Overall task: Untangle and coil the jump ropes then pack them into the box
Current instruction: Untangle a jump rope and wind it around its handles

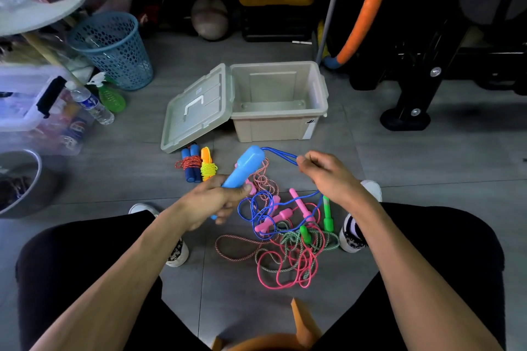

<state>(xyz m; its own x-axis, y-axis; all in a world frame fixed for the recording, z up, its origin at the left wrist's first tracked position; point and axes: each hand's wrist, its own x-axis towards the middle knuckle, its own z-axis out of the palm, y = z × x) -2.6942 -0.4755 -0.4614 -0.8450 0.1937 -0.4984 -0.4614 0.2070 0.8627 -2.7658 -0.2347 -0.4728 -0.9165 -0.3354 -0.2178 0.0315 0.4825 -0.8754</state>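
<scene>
- the left hand [216,202] has its fingers curled round the light blue plastic handle [245,167], held up at centre frame; the right hand [328,177] pinches a loop of the thin blue cord [281,154] just right of the handle's top end.
- lower down, that same blue cord runs into the tangled heap of pink, green and speckled ropes [288,239] on the grey tiled floor [427,157] at lower centre.
- likely trouble: pulling the cord upward could tighten it around the pink plastic handles [281,215] and green handle [328,214], dragging the whole heap instead of freeing one rope.
- a hard tug might also sweep the heap against the two coiled ropes already bundled [196,164] left of centre and loosen them.
- the open beige plastic box [281,124] sits at upper centre, nothing visible inside, with its lid [196,111] leaning against its left side; the lid's lower edge lies just beside the bundles.
- open floor lies right of the box and heap; the knees and white shoes [353,234] hem the heap at both sides, and the blue mesh basket [114,48] and clutter crowd the upper left.
</scene>
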